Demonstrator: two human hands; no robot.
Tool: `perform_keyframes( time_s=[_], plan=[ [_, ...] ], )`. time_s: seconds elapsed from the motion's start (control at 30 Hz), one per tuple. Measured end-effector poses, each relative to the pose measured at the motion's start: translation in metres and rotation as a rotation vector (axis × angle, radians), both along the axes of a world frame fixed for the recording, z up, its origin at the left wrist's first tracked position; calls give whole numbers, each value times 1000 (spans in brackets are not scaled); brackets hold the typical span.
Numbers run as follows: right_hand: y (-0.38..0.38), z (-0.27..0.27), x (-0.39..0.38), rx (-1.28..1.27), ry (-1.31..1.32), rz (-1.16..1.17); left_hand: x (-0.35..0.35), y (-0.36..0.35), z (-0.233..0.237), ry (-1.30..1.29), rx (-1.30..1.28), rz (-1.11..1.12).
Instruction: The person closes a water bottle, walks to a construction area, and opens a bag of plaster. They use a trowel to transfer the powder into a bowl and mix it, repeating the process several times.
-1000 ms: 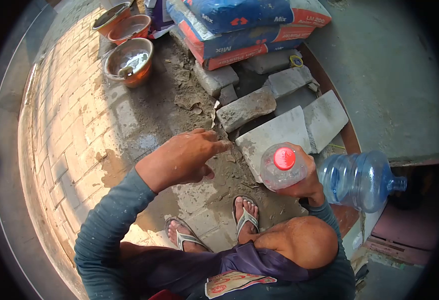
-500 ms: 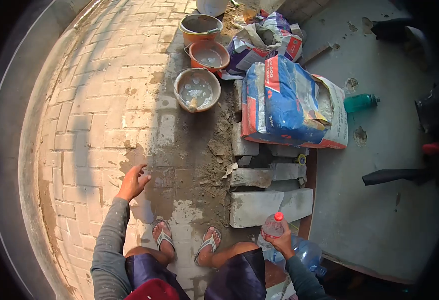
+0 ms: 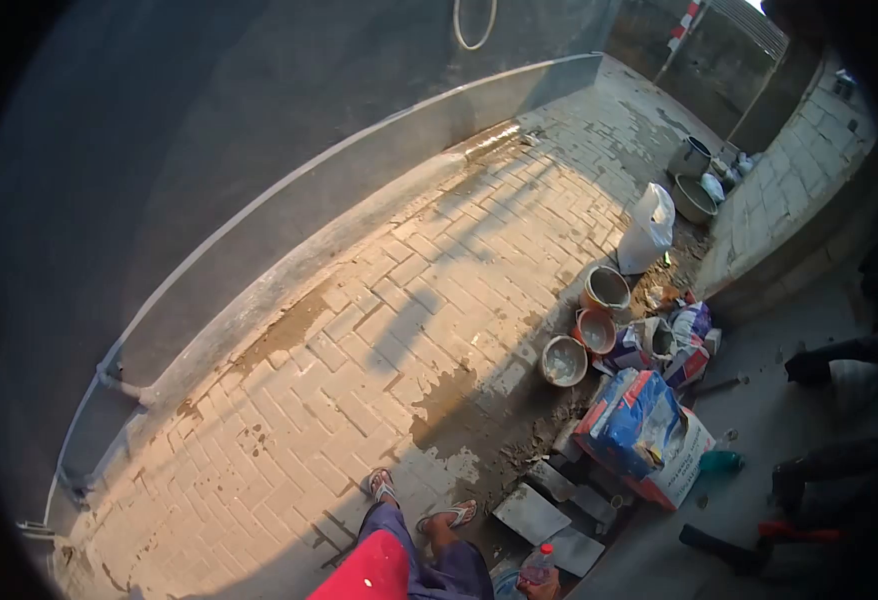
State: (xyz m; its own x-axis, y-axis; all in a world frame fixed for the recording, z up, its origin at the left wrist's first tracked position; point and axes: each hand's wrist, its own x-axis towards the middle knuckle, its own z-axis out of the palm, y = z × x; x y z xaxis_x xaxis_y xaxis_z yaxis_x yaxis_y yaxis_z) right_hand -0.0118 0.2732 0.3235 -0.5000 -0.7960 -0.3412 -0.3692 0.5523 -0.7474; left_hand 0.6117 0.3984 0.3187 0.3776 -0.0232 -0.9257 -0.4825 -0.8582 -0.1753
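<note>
At the bottom edge of the head view, my right hand (image 3: 543, 589) is closed around a clear plastic bottle (image 3: 534, 571) with a red cap. The bottle stands roughly upright, and the frame's edge partly cuts off the hand. Pale block slabs (image 3: 531, 515) lie just beyond the bottle. Beside it at the lower left is part of a bluish clear plastic container (image 3: 505, 583). My left hand is out of view.
A blue and red cement bag (image 3: 627, 420) rests on the blocks, with a green bottle (image 3: 721, 462) beside it. Mortar-stained buckets (image 3: 565, 361) line the paving (image 3: 359, 400). Farther off stands a white sack (image 3: 647, 232). A low wall (image 3: 289, 195) borders the left.
The view has swung up and left, showing more paving and wall. My left hand has left the view. The bottle is still in my right hand, now at the bottom edge.
</note>
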Motion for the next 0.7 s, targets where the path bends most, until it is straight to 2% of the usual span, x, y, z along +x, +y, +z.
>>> perform_keyframes(
  time_s=[0.1,0.17,0.33,0.43,0.53,0.7],
  plan=[
    [-78,24,60,-4,-109,259,-61,23,36,5,-279,306],
    [-128,31,116,-5,-161,502,-79,28,59,-36,-456,497],
    [-241,59,366,-53,-248,1136,-52,45,106,-223,-768,917],
    [-246,80,520,-84,-267,1435,-21,59,128,-319,-864,1120],
    [-224,100,638,-109,-285,1653,10,80,145,-409,-941,1271],
    [-181,112,763,-92,-309,1906,54,96,170,-532,-1025,1433]
  ],
)
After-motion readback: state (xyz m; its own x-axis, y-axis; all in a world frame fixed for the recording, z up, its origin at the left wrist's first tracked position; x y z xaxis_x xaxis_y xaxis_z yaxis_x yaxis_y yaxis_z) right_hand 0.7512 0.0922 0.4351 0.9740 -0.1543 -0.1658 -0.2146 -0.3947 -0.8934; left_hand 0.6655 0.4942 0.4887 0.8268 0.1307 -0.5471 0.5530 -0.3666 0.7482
